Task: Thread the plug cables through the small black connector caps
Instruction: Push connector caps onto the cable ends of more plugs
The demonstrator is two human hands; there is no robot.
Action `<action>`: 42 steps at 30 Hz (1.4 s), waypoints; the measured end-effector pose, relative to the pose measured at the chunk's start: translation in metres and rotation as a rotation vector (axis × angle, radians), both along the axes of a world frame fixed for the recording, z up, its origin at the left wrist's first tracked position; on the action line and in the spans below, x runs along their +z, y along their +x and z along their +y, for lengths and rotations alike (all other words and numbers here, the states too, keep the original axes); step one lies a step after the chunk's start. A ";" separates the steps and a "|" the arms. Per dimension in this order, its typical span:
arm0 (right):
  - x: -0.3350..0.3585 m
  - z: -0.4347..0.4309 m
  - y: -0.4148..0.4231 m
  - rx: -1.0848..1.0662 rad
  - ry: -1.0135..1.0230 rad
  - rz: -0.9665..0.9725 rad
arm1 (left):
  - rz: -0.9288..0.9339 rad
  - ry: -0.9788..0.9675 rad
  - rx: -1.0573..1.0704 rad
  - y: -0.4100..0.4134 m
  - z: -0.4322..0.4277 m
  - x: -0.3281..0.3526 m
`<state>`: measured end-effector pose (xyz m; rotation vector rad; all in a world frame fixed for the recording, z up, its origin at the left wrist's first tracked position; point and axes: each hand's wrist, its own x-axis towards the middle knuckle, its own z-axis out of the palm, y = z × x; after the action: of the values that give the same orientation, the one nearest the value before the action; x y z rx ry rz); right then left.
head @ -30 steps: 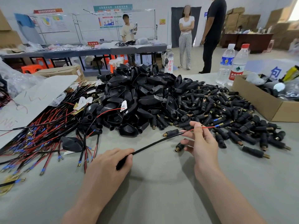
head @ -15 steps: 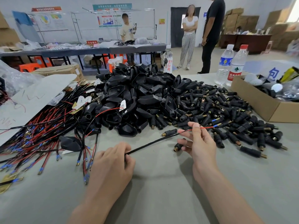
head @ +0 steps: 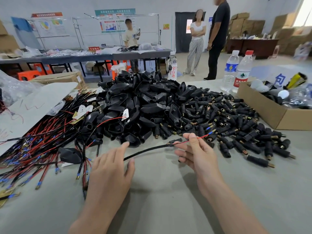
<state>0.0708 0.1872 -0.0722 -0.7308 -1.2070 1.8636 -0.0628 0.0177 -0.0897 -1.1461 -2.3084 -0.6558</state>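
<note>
Right grip (head: 199, 156): thumb and forefinger pinch the cable (head: 146, 150) at its red wire, just past the end of the black sheath.
Left grip (head: 111, 171): fingers spread and nearly straight; the cable's near end runs into the gap between thumb and forefinger.
Cable: arcs above the desk (head: 168, 191) between both grips, its blue-tipped red end pointing to 2 o'clock.
Connector caps (head: 236, 125): a loose heap at 1 to 3 o'clock, just beyond the right grip.
Black housings (head: 143, 102): a tall pile at 12 o'clock.
Loose wires (head: 33, 149): red and black, at 9 o'clock, just beside the left grip.
Cardboard box (head: 263, 108): at 2 o'clock beyond the caps, with water bottles (head: 236, 71) behind it.
</note>
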 end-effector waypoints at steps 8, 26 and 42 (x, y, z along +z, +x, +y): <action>-0.004 -0.020 -0.011 0.294 0.015 -0.027 | 0.094 0.111 -0.291 0.046 0.060 0.000; -0.025 0.002 0.007 0.046 1.042 -1.010 | -0.633 0.323 -0.298 0.020 0.058 -0.016; -0.027 0.020 0.009 -0.004 0.979 -0.738 | -0.697 0.129 -0.465 0.021 0.054 -0.016</action>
<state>0.0797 0.2077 -0.0987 -0.8287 -2.2971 0.7518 -0.0422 0.0722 -0.1057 -1.5925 -2.4758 -1.5616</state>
